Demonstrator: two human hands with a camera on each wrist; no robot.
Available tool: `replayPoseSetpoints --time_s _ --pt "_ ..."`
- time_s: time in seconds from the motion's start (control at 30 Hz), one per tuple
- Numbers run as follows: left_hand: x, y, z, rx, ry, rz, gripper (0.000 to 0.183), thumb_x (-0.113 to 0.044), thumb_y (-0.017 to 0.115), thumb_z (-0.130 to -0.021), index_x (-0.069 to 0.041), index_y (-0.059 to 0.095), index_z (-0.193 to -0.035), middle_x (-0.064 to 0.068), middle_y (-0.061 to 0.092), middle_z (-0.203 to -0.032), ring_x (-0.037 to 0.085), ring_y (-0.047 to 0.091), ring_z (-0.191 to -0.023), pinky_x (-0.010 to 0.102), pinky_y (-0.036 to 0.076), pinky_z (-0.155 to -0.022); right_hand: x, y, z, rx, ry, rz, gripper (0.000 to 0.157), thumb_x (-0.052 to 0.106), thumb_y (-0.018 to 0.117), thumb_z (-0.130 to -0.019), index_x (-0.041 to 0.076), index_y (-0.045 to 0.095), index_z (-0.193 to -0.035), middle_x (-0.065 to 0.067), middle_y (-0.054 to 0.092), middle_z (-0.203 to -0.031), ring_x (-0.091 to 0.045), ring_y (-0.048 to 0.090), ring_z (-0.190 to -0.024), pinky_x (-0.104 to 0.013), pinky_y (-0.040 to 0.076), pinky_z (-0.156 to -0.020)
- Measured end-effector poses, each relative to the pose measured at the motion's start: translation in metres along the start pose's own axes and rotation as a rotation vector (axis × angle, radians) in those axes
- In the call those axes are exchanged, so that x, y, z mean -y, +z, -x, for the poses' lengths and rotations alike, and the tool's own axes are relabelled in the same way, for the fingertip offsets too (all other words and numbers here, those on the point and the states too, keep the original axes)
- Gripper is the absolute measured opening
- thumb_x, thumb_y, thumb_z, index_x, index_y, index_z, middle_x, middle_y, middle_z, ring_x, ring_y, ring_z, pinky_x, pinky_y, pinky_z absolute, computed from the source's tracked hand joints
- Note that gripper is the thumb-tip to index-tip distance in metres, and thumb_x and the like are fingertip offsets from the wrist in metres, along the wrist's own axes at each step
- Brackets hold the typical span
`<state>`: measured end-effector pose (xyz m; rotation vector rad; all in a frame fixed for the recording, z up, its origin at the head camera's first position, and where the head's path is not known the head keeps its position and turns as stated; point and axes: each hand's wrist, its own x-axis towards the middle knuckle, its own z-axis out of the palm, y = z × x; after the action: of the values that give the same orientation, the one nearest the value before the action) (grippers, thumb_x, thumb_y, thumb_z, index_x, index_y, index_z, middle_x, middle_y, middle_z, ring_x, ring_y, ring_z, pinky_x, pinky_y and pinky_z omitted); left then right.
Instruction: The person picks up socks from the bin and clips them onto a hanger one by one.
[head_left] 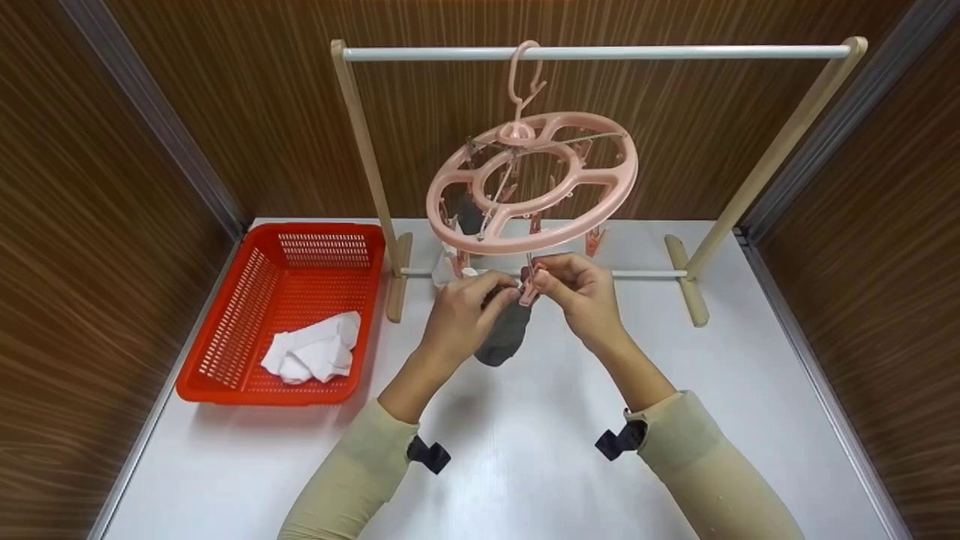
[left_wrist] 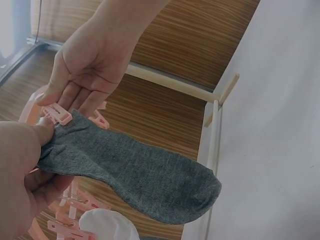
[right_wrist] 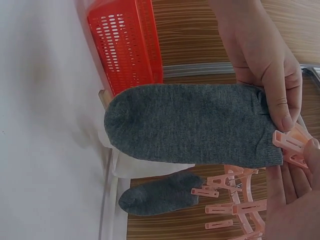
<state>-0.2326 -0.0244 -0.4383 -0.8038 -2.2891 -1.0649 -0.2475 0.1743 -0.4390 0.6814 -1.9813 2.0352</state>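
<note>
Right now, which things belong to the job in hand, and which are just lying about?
Job:
dark grey fabric sock, in the left hand
pink plastic clip, in the right hand
round pink plastic hanger
wooden rack with white rail

Aside, unhandled:
red perforated plastic basket
white fabric inside, perhaps waiting

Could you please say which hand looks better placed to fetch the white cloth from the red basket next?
Probably the left hand, once it releases the grey sock: it is nearer the red basket, on that side. The right hand is farther and pinches a pink clip.
</note>
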Motion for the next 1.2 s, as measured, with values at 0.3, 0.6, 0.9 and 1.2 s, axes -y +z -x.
replayPoseSetpoints --time_s 0.3,0.6,0.9,1.2 --pt "0.003 0.000 0.001 0.017 -0.008 -0.019 0.018 -0.027 0.067 -0.095 -0.012 0.073 -0.103 -0.002 0.074 -0.092 0.009 0.067 -0.083 0.022 0.056 -0.076 -0.001 0.002 0.001 -0.018 0.028 -0.001 0.019 -0.003 0.068 -0.091 -0.010 0.068 -0.108 -0.019 0.073 -0.095 -0.015 0.072 -0.084 -0.029 0.060 -0.080" --pt "-0.001 -0.009 0.004 -0.026 0.009 -0.106 0.026 -0.034 0.067 -0.096 -0.014 0.073 -0.112 -0.002 0.075 -0.104 0.010 0.069 -0.095 0.021 0.054 -0.089 -0.004 0.004 0.003 -0.046 0.036 0.015 0.022 -0.002 0.070 -0.090 -0.007 0.070 -0.111 -0.020 0.074 -0.097 -0.016 0.073 -0.085 -0.030 0.060 -0.080" --pt "-0.015 -0.023 -0.010 -0.205 0.252 -0.286 0.032 -0.023 0.073 -0.092 -0.011 0.071 -0.121 0.003 0.072 -0.119 0.020 0.061 -0.113 0.030 0.048 -0.105 0.009 0.008 0.004 -0.057 0.048 0.034 0.026 -0.009 0.066 -0.090 -0.014 0.065 -0.116 -0.028 0.071 -0.101 -0.010 0.072 -0.087 -0.024 0.059 -0.079" --pt "-0.010 -0.020 -0.031 -0.058 0.295 -0.450 0.059 -0.014 0.074 -0.091 -0.013 0.053 -0.145 0.007 0.051 -0.150 0.027 0.042 -0.143 0.040 0.033 -0.118 0.018 0.011 0.005 -0.051 0.062 0.029 0.025 -0.007 0.068 -0.089 -0.013 0.067 -0.114 -0.024 0.072 -0.102 -0.013 0.073 -0.089 -0.026 0.059 -0.082"
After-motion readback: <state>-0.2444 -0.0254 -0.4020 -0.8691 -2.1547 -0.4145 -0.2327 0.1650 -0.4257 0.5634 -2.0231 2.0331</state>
